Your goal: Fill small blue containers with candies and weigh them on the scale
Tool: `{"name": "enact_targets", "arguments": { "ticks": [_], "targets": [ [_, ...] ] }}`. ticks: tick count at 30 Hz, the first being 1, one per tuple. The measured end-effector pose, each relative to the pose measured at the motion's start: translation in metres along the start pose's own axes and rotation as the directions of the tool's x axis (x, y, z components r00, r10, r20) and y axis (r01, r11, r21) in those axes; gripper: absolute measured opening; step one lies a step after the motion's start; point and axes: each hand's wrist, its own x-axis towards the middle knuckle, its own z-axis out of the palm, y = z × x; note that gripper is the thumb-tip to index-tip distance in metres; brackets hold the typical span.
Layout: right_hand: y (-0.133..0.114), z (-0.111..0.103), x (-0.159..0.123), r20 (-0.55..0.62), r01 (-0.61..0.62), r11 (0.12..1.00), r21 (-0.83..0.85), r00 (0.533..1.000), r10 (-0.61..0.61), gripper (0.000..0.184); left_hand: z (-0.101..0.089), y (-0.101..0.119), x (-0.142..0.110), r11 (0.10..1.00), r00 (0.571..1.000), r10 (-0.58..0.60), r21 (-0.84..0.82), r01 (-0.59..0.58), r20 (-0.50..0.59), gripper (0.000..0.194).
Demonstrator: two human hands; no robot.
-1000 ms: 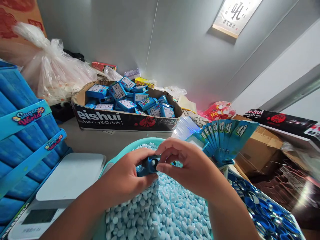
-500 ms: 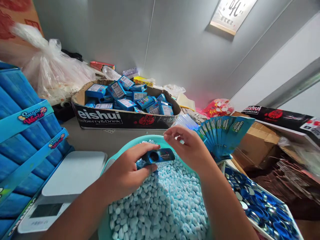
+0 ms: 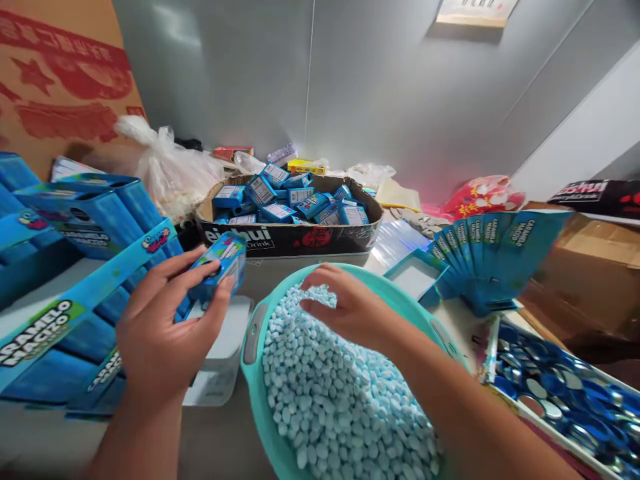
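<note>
Box (image 3: 231, 257): While the left hand (image 3: 160, 313) pinches it between thumb and fingers, it is held tilted in the air above the scale (image 3: 227, 337), left of the tub (image 3: 259, 393).
Left hand: closed around the box, thumb on the near side, fingers across the far side.
Right hand (image 3: 350, 307): thumb and curled fingers spread apart, positioned over the pellets (image 3: 330, 400); whether the fingertips touch them cannot be told.
Tub: turquoise, round, with grey grips on the rim; placed on the table (image 3: 220, 447) in front of the person.
Pellets: pale blue, loose, filling the tub and banked unevenly.
Scale: white, between the display (image 3: 55, 323) and the tub; partly covered by the left hand.
Display: blue, at the far left; bears "Sugar World" and partly cut-off "CARAMELO MACIZO" lettering; holds upright blue packs (image 3: 93, 217).
Carton (image 3: 295, 242): black-sided, low, behind the tub; contains a loose heap of small blue boxes (image 3: 280, 212).
Cards (image 3: 480, 260): blue, fanned out, right of the tub.
Caps (image 3: 555, 393): blue and silver, round, heaped in a tray (image 3: 491, 350) at right.
Bags: clear one (image 3: 175, 173) left of the carton; red one (image 3: 483, 197) behind the cards.
</note>
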Motion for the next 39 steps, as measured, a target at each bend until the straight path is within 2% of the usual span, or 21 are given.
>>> {"name": "enact_targets", "arguments": {
  "ticks": [4, 6, 8, 10, 12, 15, 17, 19, 22, 26, 30, 31, 33, 36, 39],
  "targets": [
    [-0.017, 0.021, -0.005, 0.237, 0.175, 0.981, -0.079, 0.959, -0.152, 0.028, -0.007, -0.032, -0.025, 0.993, 0.998, -0.029, 0.114, 0.036, -0.058, 0.019],
    [-0.024, 0.028, -0.007, 0.322, 0.21, 0.969, -0.13, 0.933, -0.16, 0.033, -0.009, -0.044, -0.034, 0.99, 0.996, -0.094, 0.103, 0.092, 0.01, 0.013],
    [-0.029, 0.031, -0.009, 0.377, 0.198, 0.966, -0.166, 0.918, -0.123, 0.033, -0.011, -0.051, -0.039, 0.979, 0.972, -0.201, 0.068, 0.194, 0.12, 0.01],
    [-0.032, 0.032, -0.01, 0.412, 0.174, 0.969, -0.176, 0.907, -0.087, 0.028, -0.012, -0.054, -0.04, 0.956, 0.935, -0.291, 0.027, 0.292, 0.204, 0.015],
    [-0.033, 0.03, -0.011, 0.43, 0.156, 0.973, -0.17, 0.9, -0.069, 0.023, -0.012, -0.054, -0.039, 0.939, 0.917, -0.333, -0.014, 0.345, 0.22, 0.02],
    [-0.031, 0.026, -0.013, 0.442, 0.128, 0.979, -0.157, 0.896, -0.046, 0.02, -0.01, -0.052, -0.038, 0.934, 0.933, -0.324, -0.103, 0.341, 0.154, 0.018],
    [-0.03, 0.025, -0.014, 0.442, 0.101, 0.981, -0.163, 0.897, -0.019, 0.02, -0.007, -0.051, -0.037, 0.926, 0.945, -0.32, -0.187, 0.327, 0.069, 0.019],
    [-0.028, 0.023, -0.013, 0.433, 0.068, 0.98, -0.189, 0.901, 0.021, 0.02, -0.005, -0.052, -0.037, 0.897, 0.933, -0.359, -0.283, 0.34, -0.019, 0.021],
    [-0.025, 0.019, -0.009, 0.414, 0.015, 0.966, -0.257, 0.905, 0.096, 0.02, -0.001, -0.055, -0.036, 0.846, 0.892, -0.432, -0.4, 0.352, -0.13, 0.022],
    [-0.021, 0.012, -0.006, 0.396, -0.023, 0.944, -0.328, 0.904, 0.16, 0.023, 0.002, -0.055, -0.035, 0.825, 0.877, -0.45, -0.453, 0.337, -0.168, 0.018],
    [-0.024, 0.005, -0.009, 0.373, 0.048, 0.95, -0.309, 0.925, 0.075, 0.017, 0.005, -0.054, -0.036, 0.833, 0.878, -0.446, -0.441, 0.335, -0.175, 0.018],
    [-0.027, 0.004, -0.011, 0.376, 0.081, 0.96, -0.27, 0.926, 0.028, 0.02, 0.005, -0.054, -0.036, 0.839, 0.878, -0.445, -0.426, 0.338, -0.18, 0.019],
    [-0.032, 0.004, -0.015, 0.406, 0.159, 0.97, -0.185, 0.911, -0.071, 0.043, 0.006, -0.055, -0.037, 0.848, 0.874, -0.449, -0.398, 0.351, -0.186, 0.019],
    [-0.036, 0.01, -0.024, 0.498, 0.272, 0.954, -0.125, 0.849, -0.177, 0.086, 0.007, -0.057, -0.038, 0.849, 0.871, -0.454, -0.391, 0.356, -0.191, 0.019],
    [-0.033, 0.02, -0.031, 0.58, 0.314, 0.942, -0.118, 0.792, -0.191, 0.107, 0.008, -0.057, -0.038, 0.846, 0.872, -0.449, -0.409, 0.343, -0.196, 0.018]
  ]
}}
